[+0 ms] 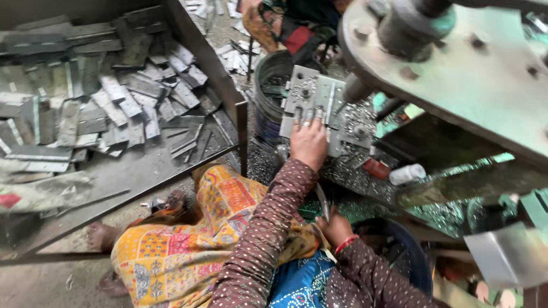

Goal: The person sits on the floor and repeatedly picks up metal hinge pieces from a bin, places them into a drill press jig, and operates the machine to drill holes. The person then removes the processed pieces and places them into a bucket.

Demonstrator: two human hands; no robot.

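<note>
Free room and obstructions around the press. The left hand point(309, 142) rests on the metal die plate point(313, 102), hemmed in from the upper right by the heavy round machine plate point(456, 74) overhanging it. Behind the die plate stands a dark bucket point(271, 85); to its left, the upright post and wall of the metal tray point(241, 131) heaped with cut strips point(114, 102) block passage. The right hand point(335, 227), holding a thin strip point(322, 202), sits low between the lap and a blue tub point(419, 265). A narrow open lane runs between the two hands.
</note>
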